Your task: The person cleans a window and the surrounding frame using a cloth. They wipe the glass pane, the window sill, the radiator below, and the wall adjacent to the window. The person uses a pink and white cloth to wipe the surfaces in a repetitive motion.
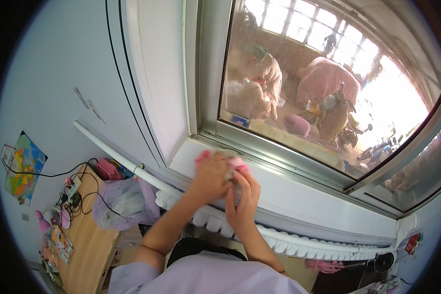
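Observation:
A pink and pale cloth [239,163] is bunched on the white windowsill [286,187], close to the left end of the aluminium window track. My left hand [212,178] lies over the cloth and grips it, slightly blurred; pink fabric shows at both sides of the fingers. My right hand [244,196] is beside it, its bent fingertips on the cloth's right edge. Behind both hands stands the metal-framed sliding window [279,143], its glass hazy. Part of the cloth is hidden under my left hand.
A white pipe [114,150] and a white radiator [209,218] run below the sill. To the left, a wooden desk [90,235] holds a lilac plastic bag [123,205], cables and a power strip [73,187]. A colourful map [25,165] hangs on the wall. Beyond the glass are covered heaps.

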Demonstrator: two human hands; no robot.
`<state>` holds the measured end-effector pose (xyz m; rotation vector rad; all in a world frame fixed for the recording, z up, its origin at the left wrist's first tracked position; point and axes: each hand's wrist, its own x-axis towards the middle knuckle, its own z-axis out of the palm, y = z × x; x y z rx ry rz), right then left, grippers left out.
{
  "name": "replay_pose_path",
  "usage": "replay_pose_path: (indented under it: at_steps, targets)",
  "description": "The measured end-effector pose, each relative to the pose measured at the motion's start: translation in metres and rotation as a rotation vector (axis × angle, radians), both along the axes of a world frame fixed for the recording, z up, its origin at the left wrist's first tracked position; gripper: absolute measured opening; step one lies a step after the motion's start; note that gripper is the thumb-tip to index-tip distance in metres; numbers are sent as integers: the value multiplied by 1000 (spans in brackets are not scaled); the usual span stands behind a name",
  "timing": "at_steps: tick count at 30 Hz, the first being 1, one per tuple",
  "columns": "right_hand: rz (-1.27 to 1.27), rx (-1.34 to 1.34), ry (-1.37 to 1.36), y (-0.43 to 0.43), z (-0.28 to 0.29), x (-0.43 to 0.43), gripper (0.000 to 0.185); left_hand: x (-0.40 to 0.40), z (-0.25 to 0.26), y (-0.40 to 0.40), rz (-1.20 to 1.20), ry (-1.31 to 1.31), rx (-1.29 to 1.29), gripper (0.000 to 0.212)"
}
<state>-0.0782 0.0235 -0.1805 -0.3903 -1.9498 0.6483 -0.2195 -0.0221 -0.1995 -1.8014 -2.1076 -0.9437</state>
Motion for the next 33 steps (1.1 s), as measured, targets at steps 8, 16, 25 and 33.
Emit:
replay_pose_path:
  at_steps: [8,16,25,33]
  targets:
    - [-212,176,-406,26,-17,-38,49,-36,8,-27,-376,-1001,213,60]
    - [-323,303,-561,3,-27,-85,37,-64,-15,-25,185,-27,209,24]
    - [-725,244,-621,42,-22,22,38,-57,-10,-20,218,-23,194,21]
    - [-453,154,-499,20,-20,-18,40,-60,-8,-19,182,-34,175,21]
